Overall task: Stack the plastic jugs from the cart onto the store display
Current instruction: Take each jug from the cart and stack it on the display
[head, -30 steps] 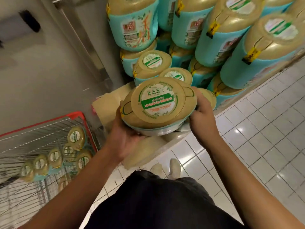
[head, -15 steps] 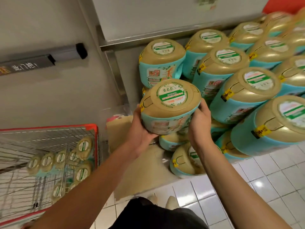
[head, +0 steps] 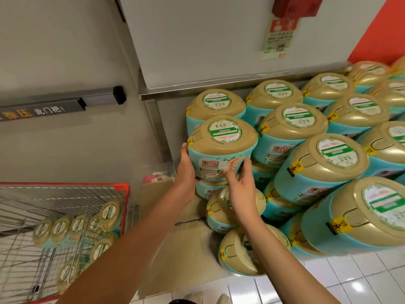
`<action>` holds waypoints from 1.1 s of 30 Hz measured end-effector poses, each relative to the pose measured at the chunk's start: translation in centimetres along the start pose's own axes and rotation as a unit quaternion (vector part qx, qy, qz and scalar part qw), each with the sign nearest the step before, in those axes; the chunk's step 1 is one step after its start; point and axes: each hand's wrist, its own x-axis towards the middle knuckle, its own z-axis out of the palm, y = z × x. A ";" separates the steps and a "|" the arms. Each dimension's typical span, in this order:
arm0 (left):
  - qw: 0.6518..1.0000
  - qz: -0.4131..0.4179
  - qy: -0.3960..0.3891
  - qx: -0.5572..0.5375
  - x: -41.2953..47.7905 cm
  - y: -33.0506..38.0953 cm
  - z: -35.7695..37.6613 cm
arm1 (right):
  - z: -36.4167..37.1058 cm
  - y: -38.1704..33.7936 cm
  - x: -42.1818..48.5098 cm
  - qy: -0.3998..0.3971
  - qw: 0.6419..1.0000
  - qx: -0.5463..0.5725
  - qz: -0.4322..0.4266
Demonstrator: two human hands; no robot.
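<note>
A teal jug with a gold lid (head: 221, 148) sits at the left end of the stacked display (head: 317, 163), on top of a lower jug and in front of another. My left hand (head: 185, 170) grips its left side. My right hand (head: 237, 185) touches its front lower face with spread fingers. More jugs of the same kind (head: 87, 229) lie in the red-rimmed wire cart (head: 118, 189) at lower left.
A grey wall with a door push bar (head: 65, 104) stands behind the cart. A steel ledge (head: 197, 91) runs above the display. Cardboard (head: 175, 249) lies under the lowest jugs. White floor tiles (head: 350, 279) fill the lower right.
The jug has moved up and forward from my chest onto the left end of the stack. My right hand shifted from the jug's side to its front face.
</note>
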 end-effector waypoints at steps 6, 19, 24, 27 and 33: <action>1.000 0.002 -0.013 -0.009 1.0 -1.0 0.8 | -1.1 0.0 0.3 0.000 0.999 -0.040 -0.010; 0.998 0.040 -0.010 0.039 -1.6 -2.9 -1.2 | -3.1 -0.3 -1.9 -0.005 0.998 -0.060 0.027; 0.993 0.048 -0.061 0.090 -4.6 -4.8 -4.0 | -4.0 -0.6 -4.4 0.016 0.998 -0.047 0.033; 0.989 0.064 -0.074 0.111 -6.4 -6.5 -6.1 | -3.8 -0.6 -6.3 0.007 0.999 -0.028 0.028; 0.987 0.115 -0.069 0.090 -10.4 -9.0 -12.9 | 0.1 -0.9 -9.7 -0.094 0.995 -0.011 0.014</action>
